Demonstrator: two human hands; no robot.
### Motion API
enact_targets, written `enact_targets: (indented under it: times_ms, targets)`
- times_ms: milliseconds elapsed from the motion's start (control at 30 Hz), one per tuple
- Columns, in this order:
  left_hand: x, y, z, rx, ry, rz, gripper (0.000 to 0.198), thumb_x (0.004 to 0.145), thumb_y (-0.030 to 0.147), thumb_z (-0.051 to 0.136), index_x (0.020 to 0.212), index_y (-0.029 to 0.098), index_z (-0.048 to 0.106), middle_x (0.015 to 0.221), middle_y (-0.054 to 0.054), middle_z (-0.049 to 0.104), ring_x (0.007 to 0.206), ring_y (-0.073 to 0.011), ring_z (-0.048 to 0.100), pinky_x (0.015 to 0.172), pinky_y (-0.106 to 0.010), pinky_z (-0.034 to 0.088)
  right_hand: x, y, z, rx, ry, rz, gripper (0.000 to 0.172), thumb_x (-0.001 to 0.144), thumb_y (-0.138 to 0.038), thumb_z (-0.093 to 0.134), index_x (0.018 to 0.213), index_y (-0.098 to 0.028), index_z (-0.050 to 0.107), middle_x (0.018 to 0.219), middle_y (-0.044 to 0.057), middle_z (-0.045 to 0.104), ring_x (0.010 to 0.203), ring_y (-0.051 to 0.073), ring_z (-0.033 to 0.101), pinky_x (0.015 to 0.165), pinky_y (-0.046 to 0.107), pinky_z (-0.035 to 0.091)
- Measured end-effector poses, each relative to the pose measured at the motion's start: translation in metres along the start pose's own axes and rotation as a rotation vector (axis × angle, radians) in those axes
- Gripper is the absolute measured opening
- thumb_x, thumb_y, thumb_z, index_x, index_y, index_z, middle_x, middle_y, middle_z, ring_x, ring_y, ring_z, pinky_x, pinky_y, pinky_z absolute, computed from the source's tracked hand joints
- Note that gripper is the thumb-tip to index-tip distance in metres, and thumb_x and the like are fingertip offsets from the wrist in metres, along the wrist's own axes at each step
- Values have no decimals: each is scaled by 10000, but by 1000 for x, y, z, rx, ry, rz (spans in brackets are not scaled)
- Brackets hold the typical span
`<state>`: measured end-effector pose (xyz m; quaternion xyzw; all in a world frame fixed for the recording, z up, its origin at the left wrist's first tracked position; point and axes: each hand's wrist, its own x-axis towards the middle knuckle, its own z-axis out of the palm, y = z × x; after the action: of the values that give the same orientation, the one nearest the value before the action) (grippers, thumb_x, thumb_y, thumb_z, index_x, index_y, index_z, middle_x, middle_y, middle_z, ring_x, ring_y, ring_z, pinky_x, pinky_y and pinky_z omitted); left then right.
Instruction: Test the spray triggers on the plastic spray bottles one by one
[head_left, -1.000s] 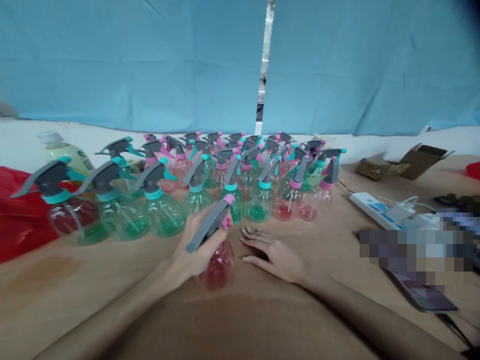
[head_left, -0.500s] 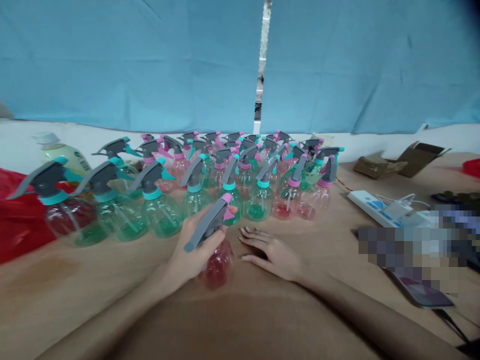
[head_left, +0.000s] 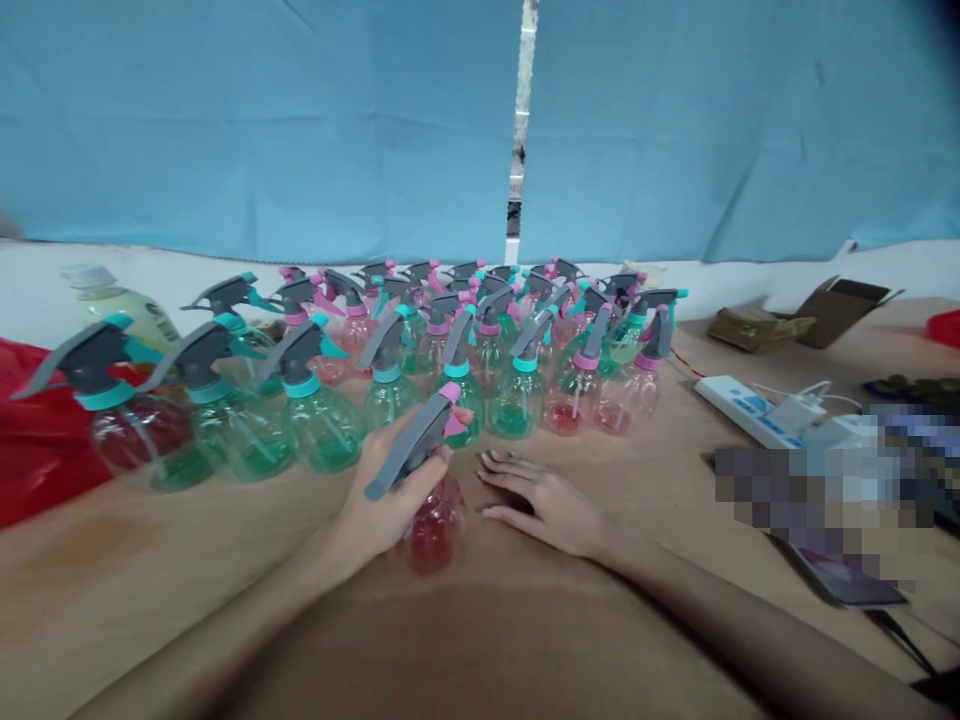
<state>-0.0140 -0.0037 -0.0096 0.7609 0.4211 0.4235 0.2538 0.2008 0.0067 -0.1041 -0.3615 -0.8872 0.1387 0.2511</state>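
A pink spray bottle (head_left: 433, 530) with a grey head and pink trigger is in my left hand (head_left: 390, 490), whose fingers wrap round its neck just below the head. Its nozzle points away from me, toward the rows of bottles. My right hand (head_left: 551, 505) rests flat on the wooden table to the right of this bottle, fingers stretched out and holding nothing. Just beyond my hands stand a green spray bottle (head_left: 516, 405) and a pink-collared spray bottle (head_left: 574, 400), each with a little coloured liquid at the bottom.
Several more spray bottles (head_left: 322, 430) fill the back of the table (head_left: 225, 570). A red plastic bag (head_left: 45, 440) lies at the left, near a large capped bottle (head_left: 120, 305). On the right are a power strip (head_left: 739, 405), a phone (head_left: 847, 580) and an open cardboard box (head_left: 844, 315).
Almost nothing differs. Both hands and the held bottle stay in place; the view has shifted very slightly.
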Motion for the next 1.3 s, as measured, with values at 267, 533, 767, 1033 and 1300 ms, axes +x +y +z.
enact_targets:
  times_ms: [267,533,767,1033,1300]
  targets:
    - [1,7,0,64,16,30,229,804,279,478,991,228,598,656,23,534,582,-141,520,583,-265,435,0,2,0,4,17,-8,510,885,-487,438,1294,-186,483,1373,75,454,1297,190,374,1092,400,301]
    - [1,6,0,67,37,17,115,773,274,485,819,227,580,612,32,516,544,-135,486,534,-265,416,-1,3,2,1,1,-1,511,884,-487,439,1296,-188,480,1376,72,451,1300,188,369,1093,403,297]
    - [3,0,-1,87,13,34,116,771,256,484,823,222,582,701,15,567,646,-151,526,594,-278,420,-1,1,-1,3,-12,3,502,888,-476,441,1295,-185,482,1365,72,467,1299,191,371,1093,407,297]
    - [6,9,-4,90,-3,100,108,723,190,450,731,237,546,708,24,581,631,-158,521,641,-300,447,-2,2,0,28,-2,8,498,880,-470,459,1318,-232,452,1372,60,459,1294,219,378,1077,466,312]
    - [6,11,-4,66,2,86,91,717,187,463,713,221,546,682,37,578,631,-145,532,644,-280,457,-2,0,0,15,-21,25,518,880,-475,455,1309,-184,469,1381,76,446,1304,204,361,1095,411,297]
